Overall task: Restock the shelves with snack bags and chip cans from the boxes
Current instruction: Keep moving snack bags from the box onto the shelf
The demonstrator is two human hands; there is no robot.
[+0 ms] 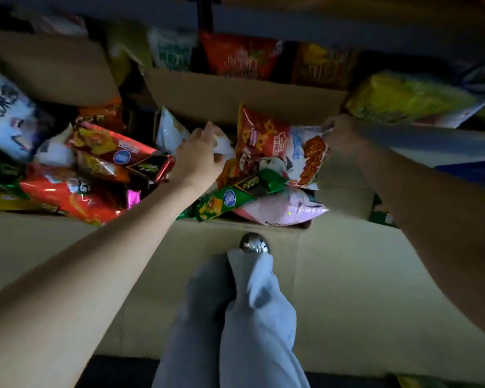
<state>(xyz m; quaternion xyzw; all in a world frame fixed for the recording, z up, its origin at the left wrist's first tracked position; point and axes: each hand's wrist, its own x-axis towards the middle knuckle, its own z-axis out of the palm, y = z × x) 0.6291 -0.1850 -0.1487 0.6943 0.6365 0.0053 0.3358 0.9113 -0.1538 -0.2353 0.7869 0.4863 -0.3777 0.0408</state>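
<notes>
An open cardboard box (235, 93) in front of me holds several snack bags. My left hand (199, 158) reaches into it and grips the top of a white bag (168, 133). My right hand (342, 133) pinches the upper corner of a white bag with orange print (308, 155). Between my hands stands a red bag (261, 135). Below it lie a green bag (221, 201) and a pink bag (286, 208). A shelf at the back carries a red bag (241, 56) and other blurred bags.
A second box (53, 68) at the left is full of red and orange bags (76, 197). A yellow-green bag (409, 99) lies at the right. My grey trouser leg (249, 317) and shoe (254, 243) stand against the box's near flap.
</notes>
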